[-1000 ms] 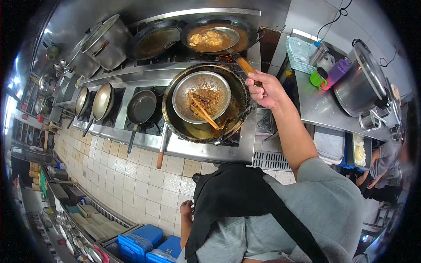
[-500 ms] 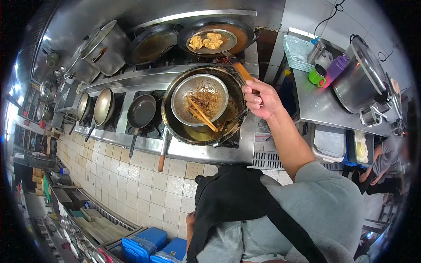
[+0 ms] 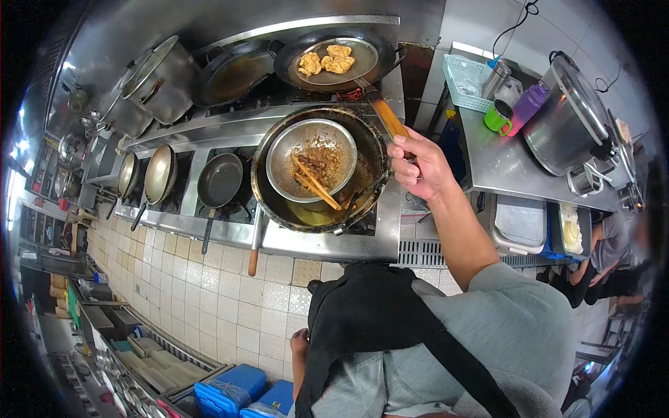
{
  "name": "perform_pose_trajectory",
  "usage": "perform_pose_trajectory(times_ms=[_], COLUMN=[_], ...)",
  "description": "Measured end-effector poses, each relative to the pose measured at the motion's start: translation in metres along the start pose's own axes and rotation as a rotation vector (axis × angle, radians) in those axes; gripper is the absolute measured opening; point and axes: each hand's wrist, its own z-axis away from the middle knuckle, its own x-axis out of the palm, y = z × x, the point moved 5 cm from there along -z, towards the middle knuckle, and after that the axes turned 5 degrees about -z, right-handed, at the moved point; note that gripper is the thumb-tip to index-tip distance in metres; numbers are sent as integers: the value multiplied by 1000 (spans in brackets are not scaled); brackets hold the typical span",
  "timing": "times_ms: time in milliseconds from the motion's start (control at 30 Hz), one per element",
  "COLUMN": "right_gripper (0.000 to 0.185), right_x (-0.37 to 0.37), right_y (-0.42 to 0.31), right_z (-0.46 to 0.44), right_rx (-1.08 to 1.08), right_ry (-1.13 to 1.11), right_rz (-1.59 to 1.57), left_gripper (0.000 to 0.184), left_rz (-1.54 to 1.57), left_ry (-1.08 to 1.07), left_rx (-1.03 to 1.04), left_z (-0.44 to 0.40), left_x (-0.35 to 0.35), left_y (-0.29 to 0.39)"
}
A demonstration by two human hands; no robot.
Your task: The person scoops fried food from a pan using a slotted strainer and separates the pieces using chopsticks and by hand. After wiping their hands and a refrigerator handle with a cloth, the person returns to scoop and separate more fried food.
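My right hand (image 3: 421, 166) is closed on the wooden handle of a flat round strainer (image 3: 362, 58). Several golden fried pieces (image 3: 337, 61) lie on the strainer, which is over the back right wok (image 3: 293, 58). Nearer, a metal bowl (image 3: 279, 161) with brown crumbs and a pair of wooden chopsticks (image 3: 317, 184) sits in a large blackened pot (image 3: 262, 202). My left hand (image 3: 299, 341) hangs low beside the black apron, over the floor; its fingers are too small to make out.
A second wok (image 3: 233, 76) and tall pots (image 3: 167, 87) stand at the back left. Several pans, one a black frying pan (image 3: 220, 180), line the front burners. On the right table (image 3: 488, 160) are a green mug (image 3: 497, 117), a purple bottle (image 3: 529, 103) and a big pot. A seated person (image 3: 613, 240) is far right.
The strainer with the fried pieces has risen out of the liquid in the back right wok. My right hand keeps its grip on the handle.
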Motion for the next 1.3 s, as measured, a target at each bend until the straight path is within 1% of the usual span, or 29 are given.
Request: perform_pose_trajectory(times_ms=[33,100,200,233,267,300,333,400,433,500,533,600,633,700,733,767,800,900,967,1033,1100,1167,1233,1300], right_gripper=[26,36,36,36,36,36,35,35,35,35,35,34,33,32,32,31,35,38,39,38,38,38,37,39], right_x=[2,5,14,18,23,28,33,36,37,36,34,19,10,3,0,-4,-8,-8,-8,-6,-11,-13,-6,-3], right_y=[-1,-6,-21,-24,-28,-32,-34,-36,-37,-34,-32,-30,-28,-26,-22,-17,-16,-15,-15,-15,-14,-14,-13,-14], right_z=[3,8,9,10,11,11,11,8,7,6,5,-4,-6,-3,2,7,10,15,17,17,10,13,18,32], right_rx=[1,-26,-59,-60,-95,-129,-161,-184,-208,-197,-187,-144,-106,-75,-53,-27,-24,-33,-32,-36,-31,-31,-37,-47], right_ry=[1,45,4,6,-15,-37,-38,-42,-48,-13,22,35,49,44,49,57,60,41,50,29,55,80,70,71], right_rz=[0,4,14,13,40,68,84,99,114,117,120,75,27,13,33,54,53,48,50,55,40,29,39,56], left_gripper=[33,34,34,34,34,34,34,32,32,32,32,33,33,36,35,34,31,25,22,21,27,35,38,38], left_rz=[-37,-56,131,128,-33,-193,-193,32,6,-46,-42,237,240,326,446,564,565,540,376,49,-161,-243,-394,-439], left_ry=[-1,-3,-7,-8,-7,-6,-7,-33,-14,24,25,-50,-49,-33,-15,3,35,104,196,302,369,350,362,359], left_rx=[-4,-13,17,17,129,241,241,48,50,53,51,-17,-21,241,219,192,302,655,870,1138,1322,1506,1572,1595], left_z=[16,28,-69,-76,-79,-77,-76,-66,-51,16,17,18,11,-6,2,18,30,68,91,130,158,167,168,158], left_x=[-5,-8,30,30,30,30,31,28,20,-6,-6,-4,-4,-5,-15,-28,-41,-76,-91,-102,-98,-83,-65,-46], left_y=[20,34,-80,-89,-88,-81,-79,-78,-61,19,30,33,29,41,59,95,125,219,276,343,396,437,463,477])
